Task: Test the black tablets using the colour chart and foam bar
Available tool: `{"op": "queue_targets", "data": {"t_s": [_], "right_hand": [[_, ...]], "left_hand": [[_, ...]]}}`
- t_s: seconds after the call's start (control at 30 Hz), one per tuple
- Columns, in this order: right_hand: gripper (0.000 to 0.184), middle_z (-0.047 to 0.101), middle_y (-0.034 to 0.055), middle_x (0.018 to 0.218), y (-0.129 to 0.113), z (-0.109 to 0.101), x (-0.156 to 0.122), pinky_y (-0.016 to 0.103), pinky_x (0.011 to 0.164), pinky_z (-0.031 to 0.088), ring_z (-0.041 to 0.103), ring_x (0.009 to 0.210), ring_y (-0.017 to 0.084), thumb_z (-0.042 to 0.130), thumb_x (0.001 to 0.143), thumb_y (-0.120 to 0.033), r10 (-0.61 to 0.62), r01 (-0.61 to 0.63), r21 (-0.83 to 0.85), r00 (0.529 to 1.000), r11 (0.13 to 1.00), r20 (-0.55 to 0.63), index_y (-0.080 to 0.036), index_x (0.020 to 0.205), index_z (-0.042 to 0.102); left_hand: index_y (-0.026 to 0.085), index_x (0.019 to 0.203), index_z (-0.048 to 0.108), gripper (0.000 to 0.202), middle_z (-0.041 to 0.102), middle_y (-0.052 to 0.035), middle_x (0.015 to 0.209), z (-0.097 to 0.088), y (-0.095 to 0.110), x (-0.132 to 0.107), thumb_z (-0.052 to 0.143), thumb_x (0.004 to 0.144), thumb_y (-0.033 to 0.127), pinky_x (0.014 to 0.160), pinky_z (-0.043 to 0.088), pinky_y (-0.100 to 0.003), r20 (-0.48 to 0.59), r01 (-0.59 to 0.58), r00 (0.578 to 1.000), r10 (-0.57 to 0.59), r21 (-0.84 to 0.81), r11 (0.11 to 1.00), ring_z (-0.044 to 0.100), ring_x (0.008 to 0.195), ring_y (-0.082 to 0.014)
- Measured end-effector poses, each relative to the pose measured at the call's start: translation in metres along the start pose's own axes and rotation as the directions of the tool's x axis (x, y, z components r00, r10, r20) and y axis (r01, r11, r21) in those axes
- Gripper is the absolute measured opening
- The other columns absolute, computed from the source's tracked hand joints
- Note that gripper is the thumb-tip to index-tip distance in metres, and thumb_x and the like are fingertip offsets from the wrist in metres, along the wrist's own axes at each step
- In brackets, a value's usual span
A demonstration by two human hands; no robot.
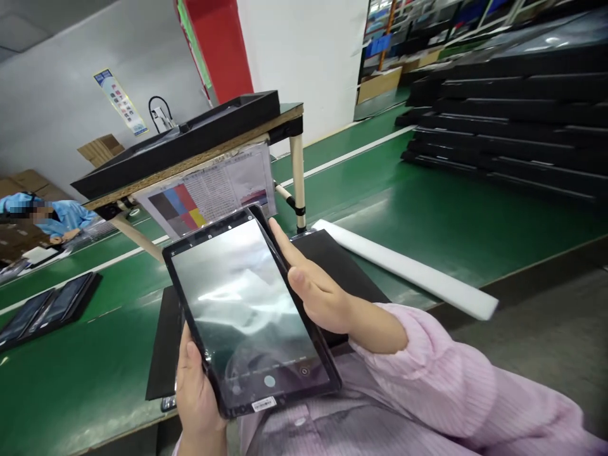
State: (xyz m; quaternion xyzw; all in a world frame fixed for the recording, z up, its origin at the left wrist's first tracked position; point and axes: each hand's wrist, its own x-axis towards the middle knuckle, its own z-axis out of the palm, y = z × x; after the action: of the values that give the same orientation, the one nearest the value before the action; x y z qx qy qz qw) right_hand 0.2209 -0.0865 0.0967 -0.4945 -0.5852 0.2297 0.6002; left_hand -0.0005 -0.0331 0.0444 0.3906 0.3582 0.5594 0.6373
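Observation:
A black tablet (pixel 242 304) is held tilted in front of my body, its screen lit and showing what looks like a camera app with a pale, blurry picture. A small white label sits on its lower edge. My left hand (pixel 197 386) grips the lower left side, thumb along the edge. At the upper right side, my right hand (pixel 318 285) holds the other edge, with the index finger stretched along it. Part of the fingers of both hands is hidden behind the tablet. Beneath the tablet lies a black board or tray (pixel 342 266) on the green table.
A white foam strip (pixel 408 269) lies on the green table (pixel 118 354) to the right. Ahead stands a small rack (pixel 298 171) with a black tray (pixel 190 136) and hanging printed sheets. Black trays (pixel 517 120) are stacked at right; more tablets (pixel 52 307) lie left, near a person in blue.

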Motion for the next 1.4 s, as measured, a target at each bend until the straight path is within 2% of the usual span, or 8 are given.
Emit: {"op": "queue_targets", "data": {"t_s": [0.13, 0.3, 0.47, 0.63, 0.77, 0.93, 1.1, 1.4], "right_hand": [[0.081, 0.061, 0.0048, 0.139, 0.007, -0.016, -0.005, 0.047, 0.115, 0.044, 0.049, 0.138, 0.032, 0.036, 0.097, -0.069, 0.016, -0.02, -0.099, 0.999, 0.995, -0.041, -0.027, 0.163, 0.017], [0.081, 0.033, 0.0036, 0.162, 0.026, -0.044, -0.005, 0.048, 0.124, 0.028, 0.031, 0.15, 0.029, 0.032, 0.095, -0.074, 0.056, -0.069, -0.112, 0.992, 0.991, -0.115, -0.027, 0.161, 0.025], [0.091, 0.053, 0.0109, 0.137, 0.046, -0.075, -0.004, 0.052, 0.112, 0.043, 0.056, 0.123, 0.029, 0.031, 0.088, -0.083, 0.177, -0.251, -0.157, 0.91, 0.955, -0.376, -0.028, 0.161, 0.025], [0.061, 0.058, 0.0116, 0.129, 0.043, -0.077, -0.012, 0.051, 0.111, 0.041, 0.054, 0.123, 0.028, 0.032, 0.099, -0.064, 0.092, -0.064, -0.436, 0.995, 0.898, 0.042, -0.027, 0.134, 0.066], [0.042, 0.056, 0.0109, 0.14, 0.046, -0.066, -0.012, 0.063, 0.105, 0.036, 0.047, 0.131, 0.035, 0.04, 0.101, -0.047, 0.13, 0.131, -0.661, 0.934, 0.739, 0.331, -0.03, 0.123, 0.073], [0.039, 0.055, 0.0086, 0.144, 0.063, -0.058, -0.013, 0.064, 0.103, 0.033, 0.043, 0.134, 0.038, 0.041, 0.102, -0.042, 0.09, 0.221, -0.728, 0.928, 0.649, 0.362, -0.03, 0.119, 0.074], [0.042, 0.049, 0.0046, 0.15, 0.06, -0.067, -0.022, 0.061, 0.105, 0.033, 0.045, 0.133, 0.037, 0.039, 0.102, -0.044, -0.075, 0.207, -0.649, 0.972, 0.732, 0.225, -0.039, 0.136, 0.062], [0.039, 0.05, 0.007, 0.146, 0.06, -0.076, -0.053, 0.056, 0.103, 0.035, 0.046, 0.133, 0.032, 0.037, 0.103, -0.033, -0.045, 0.101, -0.769, 0.995, 0.631, 0.095, -0.031, 0.129, 0.066]], "left_hand": [[0.038, 0.135, 0.062, 0.047, 0.072, -0.0009, 0.128, 0.013, -0.009, -0.004, 0.066, 0.09, 0.051, 0.1, 0.054, -0.035, -0.052, 0.042, 0.998, -0.038, 0.07, 0.997, 0.069, 0.114, -0.0218], [0.031, 0.145, 0.053, 0.063, 0.07, -0.009, 0.131, 0.048, -0.013, -0.011, 0.067, 0.088, 0.054, 0.095, 0.057, -0.04, 0.024, 0.154, 0.987, -0.157, 0.073, 0.985, 0.071, 0.11, -0.0267], [0.025, 0.144, 0.055, 0.055, 0.07, -0.0101, 0.13, 0.087, -0.027, -0.004, 0.064, 0.092, 0.045, 0.099, 0.055, -0.039, 0.038, 0.343, 0.937, -0.347, 0.086, 0.936, 0.068, 0.115, -0.0251], [0.022, 0.145, 0.052, 0.052, 0.06, -0.0126, 0.144, 0.091, -0.041, 0.0, 0.057, 0.097, 0.04, 0.112, 0.044, -0.041, 0.099, 0.35, 0.928, -0.36, 0.101, 0.931, 0.059, 0.13, -0.0246], [0.03, 0.145, 0.052, 0.047, 0.052, -0.0076, 0.153, 0.056, -0.018, -0.012, 0.05, 0.1, 0.043, 0.118, 0.036, -0.042, 0.119, -0.117, 0.989, 0.087, 0.272, 0.955, 0.046, 0.142, -0.0238], [0.032, 0.131, 0.065, 0.036, 0.063, -0.0058, 0.132, 0.002, 0.029, -0.004, 0.053, 0.098, 0.031, 0.111, 0.038, -0.043, 0.366, -0.493, 0.86, 0.355, 0.775, 0.396, 0.054, 0.125, -0.0258], [0.027, 0.114, 0.075, 0.029, 0.059, -0.0124, 0.117, -0.029, 0.043, 0.03, 0.055, 0.094, 0.023, 0.105, 0.034, -0.054, 0.584, -0.545, 0.755, 0.3, 0.812, -0.209, 0.05, 0.114, -0.0314], [0.018, 0.125, 0.072, 0.04, 0.051, -0.0181, 0.118, -0.034, 0.028, 0.058, 0.044, 0.099, 0.033, 0.098, 0.039, -0.056, 0.526, -0.414, 0.841, 0.131, 0.779, -0.47, 0.043, 0.115, -0.0368]]}}
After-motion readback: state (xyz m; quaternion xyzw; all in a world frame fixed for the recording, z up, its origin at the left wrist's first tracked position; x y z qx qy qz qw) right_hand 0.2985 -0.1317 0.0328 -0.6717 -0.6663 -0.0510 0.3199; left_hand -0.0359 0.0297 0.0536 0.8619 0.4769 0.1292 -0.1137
